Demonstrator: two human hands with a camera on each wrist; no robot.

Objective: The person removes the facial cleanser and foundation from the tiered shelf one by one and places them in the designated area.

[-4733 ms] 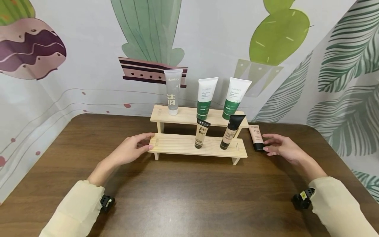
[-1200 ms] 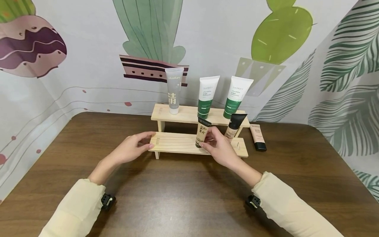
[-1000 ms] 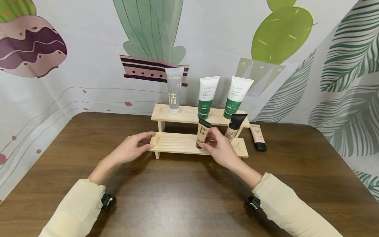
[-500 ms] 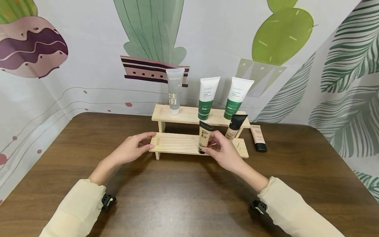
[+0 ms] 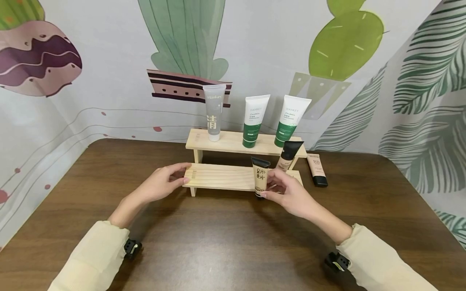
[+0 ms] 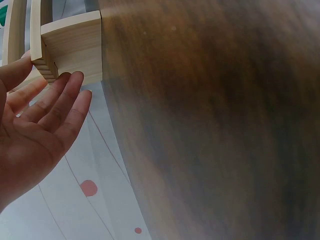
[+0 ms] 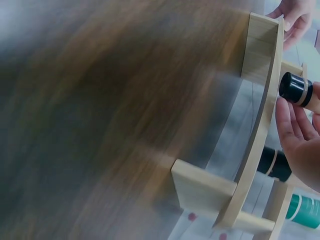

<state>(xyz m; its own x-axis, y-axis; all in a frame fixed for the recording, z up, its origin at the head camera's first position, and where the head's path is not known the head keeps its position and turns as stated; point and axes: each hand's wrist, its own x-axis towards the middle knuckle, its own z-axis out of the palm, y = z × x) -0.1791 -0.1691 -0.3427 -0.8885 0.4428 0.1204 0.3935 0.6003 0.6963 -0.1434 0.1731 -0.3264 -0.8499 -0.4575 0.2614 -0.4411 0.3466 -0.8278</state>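
Observed from beside the table: the right hand pinches the small beige tube between thumb and fingers, at the front edge of the lower shelf. The left hand grips that shelf's left end, thumb toward the front corner, forefinger toward the back.

Handling, in my judgement: the tube calls for a light pinch, since a soft body may buckle under a hard one. It should be held upright and moved slowly, the wrist clear of the black-topped tube standing just behind the fingers — a knock there is the chief risk. Should it be set down, its cap ought to meet the wood flat before the fingers part. The left hand's steadying hold looks sound and needs no added force.

Position relative to the grip: the tube sits on the left side of the right hand, near upright with a slight lean. The thumb lies low, near the cap; the dark crimped end stands free above the fingers. The cap overlaps the shelf's front edge in the head view — whether it touches the wood, I cannot tell.
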